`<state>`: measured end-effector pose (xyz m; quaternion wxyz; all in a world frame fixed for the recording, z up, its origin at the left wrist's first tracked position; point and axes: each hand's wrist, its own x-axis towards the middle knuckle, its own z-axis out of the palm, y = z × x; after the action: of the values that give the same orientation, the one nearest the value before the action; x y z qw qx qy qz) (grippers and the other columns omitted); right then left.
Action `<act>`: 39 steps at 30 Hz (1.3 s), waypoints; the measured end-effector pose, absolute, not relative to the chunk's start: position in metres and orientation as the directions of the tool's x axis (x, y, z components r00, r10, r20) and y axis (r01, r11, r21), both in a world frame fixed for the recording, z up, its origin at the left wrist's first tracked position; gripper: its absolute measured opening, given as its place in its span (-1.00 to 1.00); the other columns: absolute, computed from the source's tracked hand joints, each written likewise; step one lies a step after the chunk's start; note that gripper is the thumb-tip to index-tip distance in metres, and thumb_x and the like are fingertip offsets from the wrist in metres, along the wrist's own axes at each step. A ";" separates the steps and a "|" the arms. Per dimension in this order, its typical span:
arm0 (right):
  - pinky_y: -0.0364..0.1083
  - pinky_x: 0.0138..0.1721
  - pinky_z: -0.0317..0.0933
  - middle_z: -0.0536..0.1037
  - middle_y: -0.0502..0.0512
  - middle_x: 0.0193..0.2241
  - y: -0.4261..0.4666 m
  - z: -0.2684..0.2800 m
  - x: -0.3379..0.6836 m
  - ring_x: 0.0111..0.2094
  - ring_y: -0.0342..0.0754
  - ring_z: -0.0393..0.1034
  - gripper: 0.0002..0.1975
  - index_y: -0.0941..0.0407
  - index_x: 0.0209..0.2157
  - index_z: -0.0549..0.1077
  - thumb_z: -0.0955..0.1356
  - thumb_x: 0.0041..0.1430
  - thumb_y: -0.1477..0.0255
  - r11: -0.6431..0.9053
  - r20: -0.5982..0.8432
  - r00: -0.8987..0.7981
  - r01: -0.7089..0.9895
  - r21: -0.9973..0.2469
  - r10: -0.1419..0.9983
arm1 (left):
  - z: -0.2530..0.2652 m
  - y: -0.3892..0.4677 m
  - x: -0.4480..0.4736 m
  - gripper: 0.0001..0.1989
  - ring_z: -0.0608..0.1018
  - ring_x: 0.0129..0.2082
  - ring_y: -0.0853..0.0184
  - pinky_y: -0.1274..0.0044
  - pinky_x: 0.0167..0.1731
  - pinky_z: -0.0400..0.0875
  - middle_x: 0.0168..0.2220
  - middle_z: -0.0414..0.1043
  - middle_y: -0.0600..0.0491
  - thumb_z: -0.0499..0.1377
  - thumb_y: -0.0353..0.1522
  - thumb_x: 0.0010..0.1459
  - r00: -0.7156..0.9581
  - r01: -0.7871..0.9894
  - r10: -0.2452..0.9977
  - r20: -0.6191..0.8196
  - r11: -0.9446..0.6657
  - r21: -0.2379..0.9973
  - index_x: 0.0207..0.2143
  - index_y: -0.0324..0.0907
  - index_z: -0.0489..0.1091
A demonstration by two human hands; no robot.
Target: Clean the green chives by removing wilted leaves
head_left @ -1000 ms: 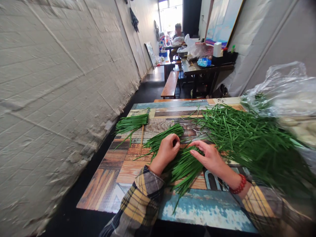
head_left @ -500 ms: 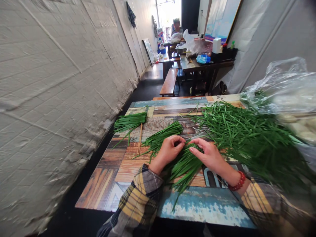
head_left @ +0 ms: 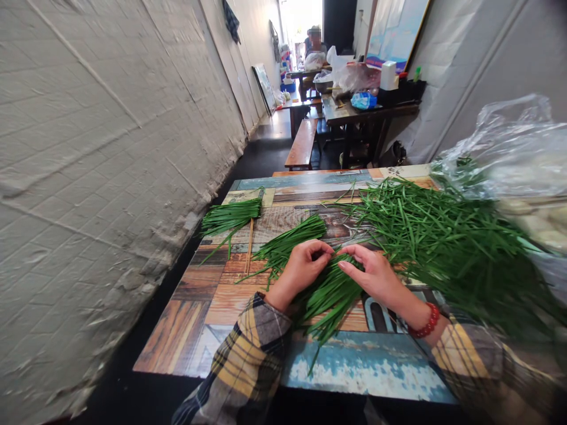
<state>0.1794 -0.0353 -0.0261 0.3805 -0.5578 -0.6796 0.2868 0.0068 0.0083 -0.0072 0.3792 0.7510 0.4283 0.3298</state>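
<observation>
A bundle of garlic chives [head_left: 334, 298] lies fanned on the table under my two hands, its leaf ends toward me. At the far end of the bundle, my left hand [head_left: 305, 265] is closed in a pinch; what sits between its fingertips is hidden. Facing it, my right hand [head_left: 370, 271] curls thumb and forefinger round the ends of the chives, the fingertips of both hands nearly meeting. Left of them rests a second chive bundle [head_left: 292, 239], and farther left a third bundle [head_left: 233, 215]. Thin wooden skewers [head_left: 249, 247] lie between those two.
A large loose heap of chives [head_left: 425, 230] covers the table's right side, beside a clear plastic bag [head_left: 509, 153] with pale contents. A bench [head_left: 302, 143] and a cluttered table [head_left: 354, 115] stand beyond. Far back sits a person [head_left: 315, 44]. A white wall [head_left: 110, 130] runs along the left.
The view has shifted very slightly. Both hands stay at the end of the same bundle, with almost no movement of the fingers.
</observation>
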 end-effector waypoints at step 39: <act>-0.05 -0.20 0.29 0.53 0.08 -0.29 -0.034 -0.033 0.182 -0.28 -0.03 0.43 -0.74 0.10 -0.13 0.39 0.32 0.13 0.34 0.181 0.151 -0.105 0.424 -0.887 0.983 | -0.007 0.006 0.007 -0.87 0.47 -0.39 0.40 0.59 -0.33 0.30 -0.44 0.46 0.06 0.11 -0.55 0.03 0.456 0.399 0.855 0.247 -0.444 0.802 -0.44 -0.25 0.45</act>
<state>0.1816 -0.0343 -0.0330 0.4001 -0.5363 -0.6561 0.3490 0.0066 0.0056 -0.0065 0.3420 0.7816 0.4012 0.3335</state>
